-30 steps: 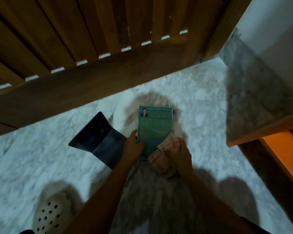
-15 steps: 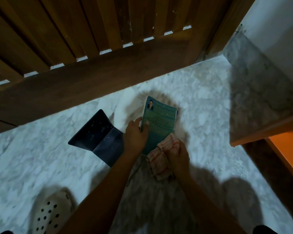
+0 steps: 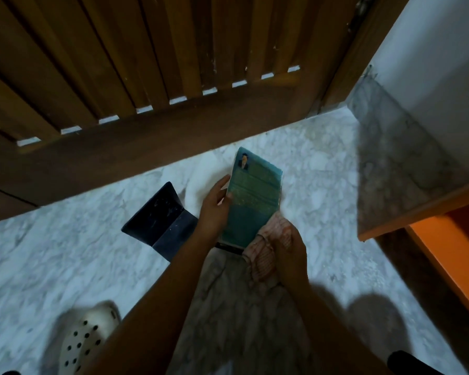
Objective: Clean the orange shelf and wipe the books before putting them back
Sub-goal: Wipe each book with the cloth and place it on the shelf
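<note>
1. Firmly, the left hand [image 3: 214,209] grips the thin teal-green paperback book [image 3: 252,201] by its left edge, with the thumb curled over the cover and the fingers behind.
2. The right hand [image 3: 291,255] is curled round a bunched pink-and-white checked cloth [image 3: 266,250], which touches the book's lower right corner.
3. The tilted book seems lifted off the white marble floor [image 3: 65,253], near a dark navy book [image 3: 163,226] lying open there. The orange shelf [image 3: 444,247] stands well apart at the right.
4. Risk: with only one edge held, a hard wipe may twist the book or make it slip. The dim light could also hide leftover dust.

head-worn view, steeply downward, close
</note>
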The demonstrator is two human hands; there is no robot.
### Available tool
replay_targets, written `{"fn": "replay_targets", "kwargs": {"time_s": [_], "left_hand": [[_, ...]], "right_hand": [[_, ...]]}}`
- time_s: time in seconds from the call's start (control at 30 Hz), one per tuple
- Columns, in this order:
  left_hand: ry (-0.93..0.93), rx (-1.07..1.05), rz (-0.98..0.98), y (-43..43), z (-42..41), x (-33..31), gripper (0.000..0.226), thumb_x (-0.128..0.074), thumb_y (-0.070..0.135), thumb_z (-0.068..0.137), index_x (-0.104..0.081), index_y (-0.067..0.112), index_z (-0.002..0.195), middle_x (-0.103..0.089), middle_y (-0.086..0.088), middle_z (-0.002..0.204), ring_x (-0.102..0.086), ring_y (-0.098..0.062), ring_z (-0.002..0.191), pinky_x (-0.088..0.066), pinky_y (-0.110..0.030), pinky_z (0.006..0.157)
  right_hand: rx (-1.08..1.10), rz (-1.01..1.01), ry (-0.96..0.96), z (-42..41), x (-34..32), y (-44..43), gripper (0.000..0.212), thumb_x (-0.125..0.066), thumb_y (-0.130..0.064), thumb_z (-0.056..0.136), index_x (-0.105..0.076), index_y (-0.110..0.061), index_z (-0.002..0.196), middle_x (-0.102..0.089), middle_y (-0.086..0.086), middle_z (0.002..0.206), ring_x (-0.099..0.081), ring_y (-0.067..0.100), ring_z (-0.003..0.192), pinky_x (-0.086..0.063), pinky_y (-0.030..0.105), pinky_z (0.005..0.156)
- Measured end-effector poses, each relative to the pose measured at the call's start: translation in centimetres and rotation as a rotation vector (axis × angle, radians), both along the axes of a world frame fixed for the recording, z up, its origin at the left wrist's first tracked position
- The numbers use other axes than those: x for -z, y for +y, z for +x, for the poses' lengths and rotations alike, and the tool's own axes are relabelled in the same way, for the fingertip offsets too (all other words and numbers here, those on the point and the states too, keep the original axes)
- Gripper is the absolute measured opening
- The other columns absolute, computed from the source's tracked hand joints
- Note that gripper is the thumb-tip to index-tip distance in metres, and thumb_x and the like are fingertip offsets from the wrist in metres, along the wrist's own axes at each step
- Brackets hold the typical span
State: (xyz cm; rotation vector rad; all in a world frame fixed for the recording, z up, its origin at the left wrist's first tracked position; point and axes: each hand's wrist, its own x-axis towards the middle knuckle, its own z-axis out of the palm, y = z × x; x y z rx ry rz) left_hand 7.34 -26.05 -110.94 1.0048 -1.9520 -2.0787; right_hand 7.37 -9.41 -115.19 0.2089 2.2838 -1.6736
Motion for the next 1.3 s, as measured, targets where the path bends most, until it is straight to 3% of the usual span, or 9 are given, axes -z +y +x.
{"fn": "replay_targets", "kwargs": {"time_s": [0.1,0.17,0.33,0.47,0.6,0.73,0.83,0.93,1.3], "left_hand": [[0.142,-0.026,0.033,0.3,1.3,-4.2,0.034,-0.053,0.024,0.095,-0.057,0.052,0.114,-0.063,-0.003,0.125,-0.059,-0.023,0.114,-0.048,-0.05,0.096],[0.21,-0.017,0.061,0.8,2.4,-7.4,0.037,-0.054,0.027,0.089,-0.057,0.051,0.118,-0.066,-0.001,0.12,-0.061,-0.024,0.112,-0.047,-0.052,0.097],[0.401,-0.033,0.205,3.6,5.0,-15.6,0.033,-0.056,0.018,0.092,-0.057,0.041,0.116,-0.059,-0.004,0.131,-0.057,-0.024,0.119,-0.044,-0.05,0.102],[0.503,-0.011,0.253,6.4,6.8,-21.2,0.038,-0.048,0.007,0.096,-0.057,0.037,0.118,-0.062,0.0,0.128,-0.061,-0.025,0.114,-0.048,-0.048,0.097],[0.541,-0.084,0.257,9.2,8.2,-25.4,0.039,-0.048,0.004,0.095,-0.059,0.034,0.116,-0.065,0.001,0.122,-0.062,-0.025,0.111,-0.048,-0.048,0.097],[0.576,-0.128,0.321,11.2,9.4,-27.9,0.04,-0.048,0.003,0.095,-0.055,0.029,0.125,-0.064,-0.002,0.124,-0.064,-0.024,0.109,-0.052,-0.045,0.092],[0.605,-0.14,0.368,11.8,10.2,-29.1,0.041,-0.046,0.003,0.096,-0.053,0.028,0.128,-0.064,-0.002,0.122,-0.065,-0.023,0.105,-0.053,-0.045,0.09],[0.623,-0.138,0.394,12.2,10.9,-30.0,0.04,-0.046,0.003,0.096,-0.053,0.028,0.127,-0.065,-0.003,0.119,-0.067,-0.022,0.101,-0.053,-0.046,0.089],[0.655,-0.097,0.36,13.0,12.4,-32.0,0.037,-0.048,0.004,0.096,-0.059,0.035,0.114,-0.064,-0.001,0.123,-0.066,-0.02,0.105,-0.054,-0.044,0.089]], "right_hand": [[0.08,-0.124,0.051,-0.6,-4.1,-0.4,0.033,-0.058,-0.026,0.092,-0.054,0.004,0.106,-0.058,0.012,0.096,-0.061,0.006,0.081,-0.048,0.018,0.067],[0.17,-0.236,0.11,-1.3,-7.9,-0.5,0.019,-0.06,-0.014,0.092,-0.047,0.0,0.094,-0.043,0.001,0.083,-0.053,-0.007,0.058,-0.042,0.009,0.052],[0.145,-0.23,0.33,-0.4,-16.1,1.1,0.025,-0.059,-0.008,0.09,-0.059,-0.014,0.115,-0.046,-0.006,0.097,-0.051,0.006,0.091,-0.038,-0.003,0.071],[0.184,-0.194,0.472,1.1,-21.2,3.5,0.018,-0.063,-0.008,0.086,-0.048,-0.015,0.093,-0.05,-0.014,0.084,-0.049,-0.004,0.074,-0.037,0.008,0.064],[0.262,-0.125,0.588,2.4,-24.5,5.4,0.013,-0.071,-0.014,0.081,-0.059,-0.016,0.075,-0.061,0.001,0.08,-0.054,0.012,0.075,-0.043,0.026,0.069],[0.151,-0.005,0.681,4.8,-27.5,6.8,0.014,-0.065,-0.02,0.087,-0.072,-0.01,0.092,-0.063,0.0,0.101,-0.058,0.018,0.097,-0.036,0.007,0.072],[-0.02,0.143,0.619,6.3,-28.6,7.5,0.043,-0.058,-0.043,0.089,-0.061,-0.019,0.124,-0.043,-0.002,0.138,-0.036,0.016,0.13,-0.032,0.021,0.095],[-0.135,0.301,0.616,7.3,-29.2,8.1,0.063,-0.05,-0.06,0.085,-0.04,-0.032,0.14,-0.018,-0.003,0.153,-0.017,0.022,0.14,-0.029,0.043,0.109],[-0.108,0.27,0.708,8.9,-30.5,8.0,0.046,-0.036,-0.037,0.099,-0.031,-0.034,0.145,-0.033,0.002,0.109,-0.048,0.009,0.09,-0.04,0.019,0.076]]}}
